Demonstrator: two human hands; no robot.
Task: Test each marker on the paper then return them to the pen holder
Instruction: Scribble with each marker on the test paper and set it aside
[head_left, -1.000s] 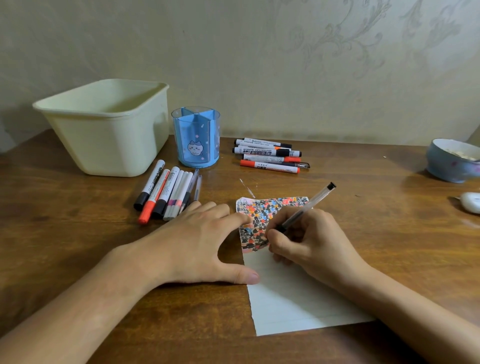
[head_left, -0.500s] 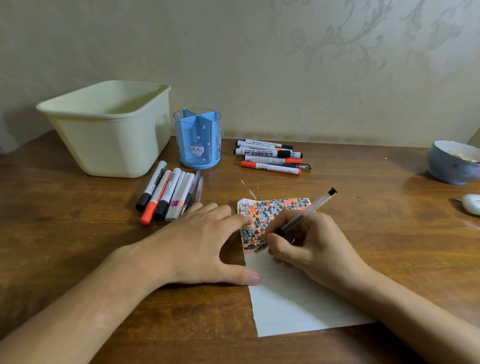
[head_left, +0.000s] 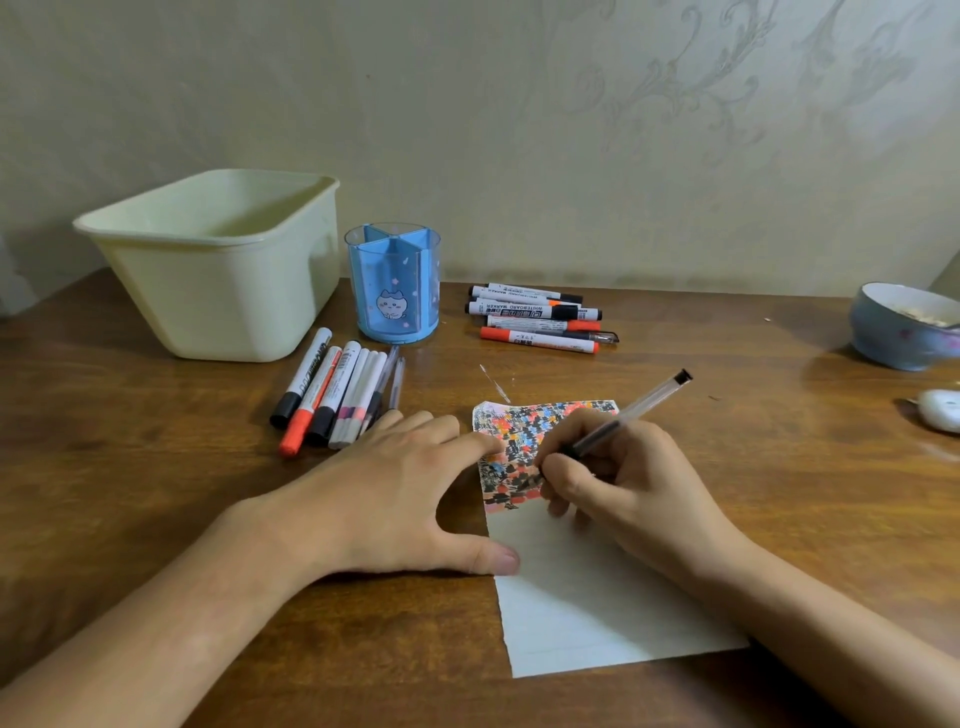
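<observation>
The fingers (head_left: 558, 467) of the right hand (head_left: 631, 486) are curled round a slim clear plastic pen with a black end (head_left: 631, 410), being pinched low near its tip; it is judged light, stiff and slippery. Its tip is being pressed to the scribbled white paper sheet (head_left: 587, 582) on the brown wooden table (head_left: 156, 493). The left hand (head_left: 384, 493) is being held flat, fingers spread, at the sheet's 9 o'clock edge. The blue divided plastic pen holder (head_left: 393, 285) is standing at 11 o'clock.
</observation>
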